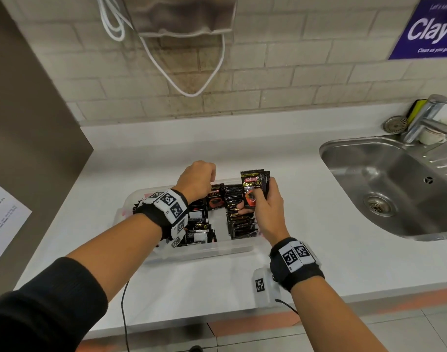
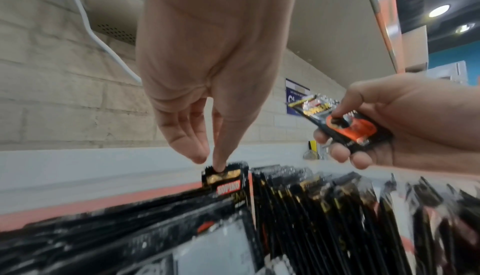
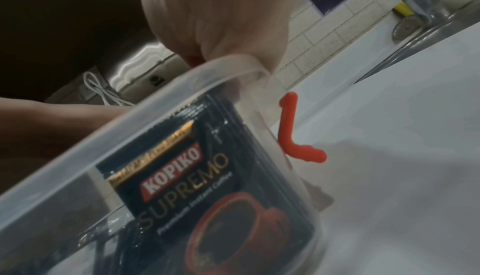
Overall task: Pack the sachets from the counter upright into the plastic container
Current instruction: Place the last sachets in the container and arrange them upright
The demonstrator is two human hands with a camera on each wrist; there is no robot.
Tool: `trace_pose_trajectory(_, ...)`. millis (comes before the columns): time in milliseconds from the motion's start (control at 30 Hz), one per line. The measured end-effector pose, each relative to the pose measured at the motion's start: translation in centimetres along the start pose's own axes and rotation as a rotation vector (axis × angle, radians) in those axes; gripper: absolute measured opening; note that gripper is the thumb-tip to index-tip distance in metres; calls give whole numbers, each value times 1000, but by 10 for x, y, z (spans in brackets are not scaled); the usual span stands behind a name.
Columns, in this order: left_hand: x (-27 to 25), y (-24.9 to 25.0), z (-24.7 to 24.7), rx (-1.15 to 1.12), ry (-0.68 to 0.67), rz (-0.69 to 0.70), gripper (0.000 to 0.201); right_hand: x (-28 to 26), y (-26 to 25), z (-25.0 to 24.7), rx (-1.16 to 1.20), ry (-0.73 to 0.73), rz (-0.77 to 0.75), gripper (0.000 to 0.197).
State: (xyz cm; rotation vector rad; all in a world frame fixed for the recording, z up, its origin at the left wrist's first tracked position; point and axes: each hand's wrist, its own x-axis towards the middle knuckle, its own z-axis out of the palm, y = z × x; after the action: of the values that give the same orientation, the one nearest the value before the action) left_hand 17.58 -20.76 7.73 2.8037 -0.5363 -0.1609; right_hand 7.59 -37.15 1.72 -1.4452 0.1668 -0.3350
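While a grey panel [image 1: 27,123] bounds the white counter [image 1: 306,224] at left, our left hand [image 1: 195,180] pinches the top of an upright sachet [image 2: 226,179] in the clear plastic container [image 1: 204,250]. Our right hand [image 1: 264,207] grips a small bundle of sachets [image 1: 254,188] above it. Right lies a steel sink [image 1: 395,186] below the tiled wall [image 1: 306,72].

Left wrist view – sachet rows [image 2: 337,207] blurred; purple sign [image 1: 430,26] cut off.

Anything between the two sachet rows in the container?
Head view: a bare strip of container floor separates the left row from the right row.
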Motion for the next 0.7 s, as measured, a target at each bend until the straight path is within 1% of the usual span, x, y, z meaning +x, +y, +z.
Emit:
trace_pose_trajectory(67, 0, 1, -6, -84, 33, 34, 10, 0, 0, 0, 20, -5, 12, 10)
trace_pose_trajectory(100, -1, 3, -10, -160, 50, 73, 4, 0, -1, 1, 28, -7, 17, 11)
trace_pose_trajectory(133, -2, 6, -14, -244, 60, 118, 4, 0, -1, 1, 33, -9, 19, 11)
trace_pose_trajectory(233, -7, 21, -23, -414, 40, 209, 16, -1, -2, 1, 57, -22, 25, 12)
trace_pose_trajectory(367, -9, 39, -23, -387, -43, 261, 25, -2, -3, 1, 87, -32, 42, 18)
trace_pose_trajectory(433, -8, 42, -22, -382, -41, 260, 23, -2, -3, 2, 89, -26, 48, 20)
trace_pose_trajectory(533, -8, 40, -23, -452, -24, 230, 23, -4, -5, 2, 90, -19, 35, 20)
trace_pose_trajectory(600, -8, 34, -27, -505, -19, 197, 27, -4, -5, 2, 105, -13, 23, 18)
trace_pose_trajectory(700, -5, 19, -38, -534, -20, 144, 22, -3, -5, 2, 131, -6, 29, 13)
